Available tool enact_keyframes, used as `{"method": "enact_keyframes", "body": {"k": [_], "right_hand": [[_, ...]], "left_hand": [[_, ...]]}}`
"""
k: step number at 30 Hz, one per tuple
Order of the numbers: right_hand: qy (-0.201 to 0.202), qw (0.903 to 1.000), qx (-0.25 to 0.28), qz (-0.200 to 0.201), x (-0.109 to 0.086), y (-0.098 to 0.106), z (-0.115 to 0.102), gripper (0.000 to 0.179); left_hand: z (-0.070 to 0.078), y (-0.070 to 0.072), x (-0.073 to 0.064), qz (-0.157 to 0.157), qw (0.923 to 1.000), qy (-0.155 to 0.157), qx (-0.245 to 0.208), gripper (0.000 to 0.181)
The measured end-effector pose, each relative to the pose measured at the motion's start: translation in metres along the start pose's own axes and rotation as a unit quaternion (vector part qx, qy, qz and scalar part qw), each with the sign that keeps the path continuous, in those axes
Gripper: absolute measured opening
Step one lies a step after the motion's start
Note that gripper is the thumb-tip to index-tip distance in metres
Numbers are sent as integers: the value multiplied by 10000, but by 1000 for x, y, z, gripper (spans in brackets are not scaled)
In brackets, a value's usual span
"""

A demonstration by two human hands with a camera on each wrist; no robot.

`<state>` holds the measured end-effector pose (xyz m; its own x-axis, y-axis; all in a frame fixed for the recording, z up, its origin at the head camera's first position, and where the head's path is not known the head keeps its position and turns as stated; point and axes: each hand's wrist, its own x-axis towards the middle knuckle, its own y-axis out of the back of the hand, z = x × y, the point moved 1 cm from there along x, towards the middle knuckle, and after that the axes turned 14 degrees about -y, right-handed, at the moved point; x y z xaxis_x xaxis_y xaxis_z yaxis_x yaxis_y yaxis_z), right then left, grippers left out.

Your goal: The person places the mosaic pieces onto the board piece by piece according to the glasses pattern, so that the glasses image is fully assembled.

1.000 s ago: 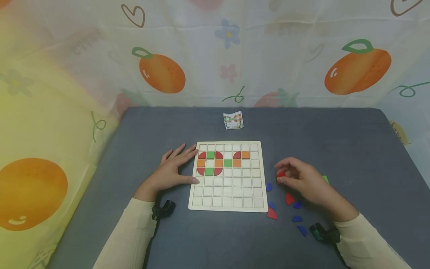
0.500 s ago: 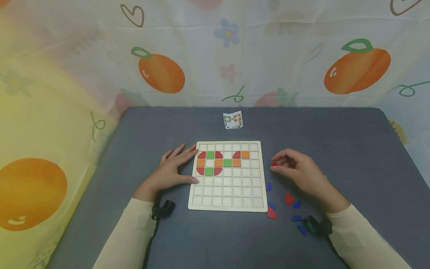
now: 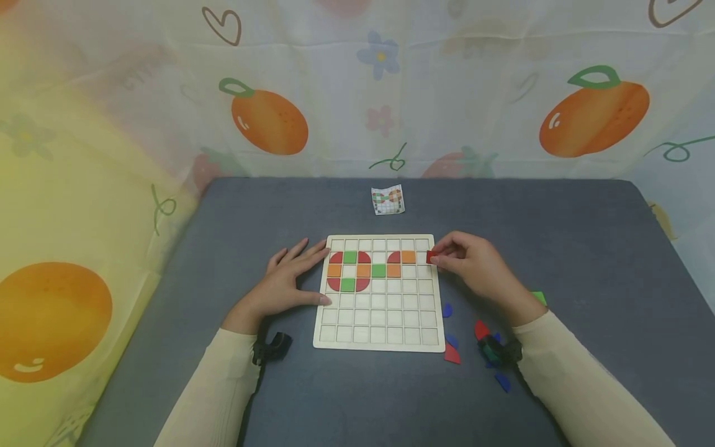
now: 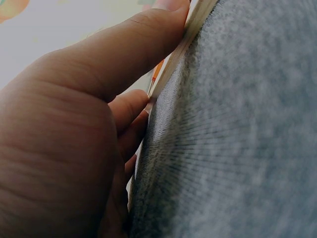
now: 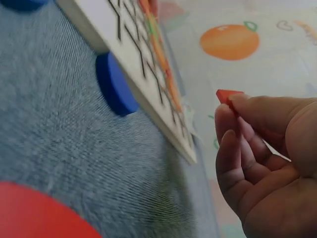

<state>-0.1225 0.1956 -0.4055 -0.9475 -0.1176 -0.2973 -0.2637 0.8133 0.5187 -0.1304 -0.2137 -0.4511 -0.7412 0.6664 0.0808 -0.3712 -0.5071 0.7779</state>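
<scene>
A cream wooden grid board (image 3: 377,335) lies on the dark table, with red, green and orange pieces set in its upper cells. My left hand (image 3: 285,282) rests at the board's left side, fingers spread and straight; the thumb (image 4: 119,54) touches its edge in the left wrist view. Between thumb and fingertips, my right hand (image 3: 472,264) pinches a small red tile (image 3: 430,257) at the board's upper right edge. That red tile (image 5: 228,94) also shows at the fingertips in the right wrist view; its full shape is partly covered.
Right of the board lie red quarter-round pieces (image 3: 452,354), blue half-round pieces (image 3: 503,382) and a green piece (image 3: 539,297). Some are partly hidden by the right wrist camera (image 3: 499,351). A small printed pattern card (image 3: 388,200) lies behind the board. A patterned curtain (image 3: 463,37) hangs at the back.
My right hand has moved left and away from me with the red tile, from beside the board to its upper right edge. The left hand and board have stayed put.
</scene>
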Motion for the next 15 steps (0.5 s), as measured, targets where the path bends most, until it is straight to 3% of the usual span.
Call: {"method": "enact_keyframes", "body": {"k": [8, 15], "right_hand": [[-212, 9996, -167, 5, 22, -12, 5, 15], [-346, 9986, -385, 144, 28, -18, 5, 14]], "left_hand": [[-1, -1, 1, -10, 10000, 24, 28, 111], [-2, -1, 0, -22, 10000, 61, 26, 111]]}}
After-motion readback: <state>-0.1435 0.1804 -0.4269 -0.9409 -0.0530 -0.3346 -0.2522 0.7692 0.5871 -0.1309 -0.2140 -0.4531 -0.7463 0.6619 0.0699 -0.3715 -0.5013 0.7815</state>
